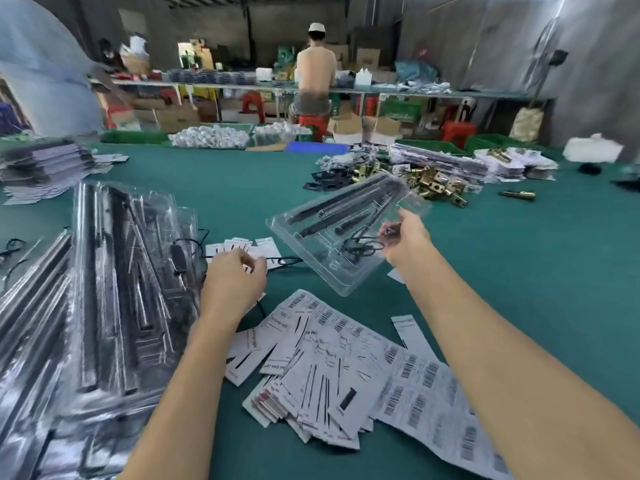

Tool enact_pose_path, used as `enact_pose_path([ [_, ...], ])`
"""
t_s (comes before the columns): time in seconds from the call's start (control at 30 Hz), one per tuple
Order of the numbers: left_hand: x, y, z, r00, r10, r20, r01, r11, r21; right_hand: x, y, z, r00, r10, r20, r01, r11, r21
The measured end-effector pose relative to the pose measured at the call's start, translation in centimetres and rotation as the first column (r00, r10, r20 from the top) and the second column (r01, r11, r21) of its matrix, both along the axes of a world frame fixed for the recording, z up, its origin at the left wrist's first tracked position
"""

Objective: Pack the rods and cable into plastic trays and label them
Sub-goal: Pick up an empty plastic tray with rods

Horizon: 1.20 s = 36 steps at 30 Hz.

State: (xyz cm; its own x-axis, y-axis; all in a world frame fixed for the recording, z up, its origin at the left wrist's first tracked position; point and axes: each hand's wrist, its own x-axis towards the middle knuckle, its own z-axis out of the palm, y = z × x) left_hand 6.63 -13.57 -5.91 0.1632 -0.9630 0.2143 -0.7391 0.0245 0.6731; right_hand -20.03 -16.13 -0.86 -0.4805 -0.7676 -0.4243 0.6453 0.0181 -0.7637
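Most of the view is a wide green surface (502, 258) scattered with packing goods. Largest on it is the heap of clear plastic trays (114, 289) at the left, stacked and overlapping, with dark rods showing through them. Next comes the spread of white labels (346, 368) with barcodes and black marks, lying near the front between the two forearms, and a smaller cluster of cards (242, 247) further back, just beyond the left hand. Far right, a pile of brass fittings (436, 185) sits well apart from the work.

One tray (332, 244) is lifted off the surface and tilted, held at its right edge by the right hand (403, 240), whose fingers are curled and pinch the rim. Inside it lie black rods (343, 202) in the upper channels, running diagonally, and a coiled black cable (360, 247) in the lower part, close to the gripping fingers.

Smallest of all, the left hand (233, 275) hovers low beside the tray heap with its fingers bent downward over the cards and a thin black wire (287, 260); whether it actually grips anything cannot be told.
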Motion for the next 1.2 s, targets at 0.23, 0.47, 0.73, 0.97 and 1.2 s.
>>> enact_pose_path([
  [0.23,0.4,0.2,-0.5,0.997,-0.03,0.077,0.036,0.996,-0.078,-0.8,-0.3,4.0,0.994,-0.028,0.105,0.048,0.981,-0.186],
  [0.47,2.0,0.2,-0.7,0.991,0.012,0.133,-0.02,0.998,0.058,0.0,-1.3,11.2,0.996,0.048,0.072,-0.025,0.954,-0.299],
  [0.73,3.5,0.4,-0.3,0.945,0.099,0.311,-0.12,0.992,0.049,-2.6,-1.2,13.1,0.978,0.008,-0.209,-0.077,0.943,-0.325],
  [0.97,2.4,0.3,0.1,0.956,0.137,0.258,-0.137,0.99,-0.018,-7.1,-0.9,10.1,0.962,-0.06,-0.266,0.01,0.983,-0.183],
  [1.2,-1.3,0.2,2.2,0.961,-0.121,-0.247,0.099,0.99,-0.1,-5.8,0.4,4.4,0.925,-0.09,-0.368,0.104,0.994,0.02],
])
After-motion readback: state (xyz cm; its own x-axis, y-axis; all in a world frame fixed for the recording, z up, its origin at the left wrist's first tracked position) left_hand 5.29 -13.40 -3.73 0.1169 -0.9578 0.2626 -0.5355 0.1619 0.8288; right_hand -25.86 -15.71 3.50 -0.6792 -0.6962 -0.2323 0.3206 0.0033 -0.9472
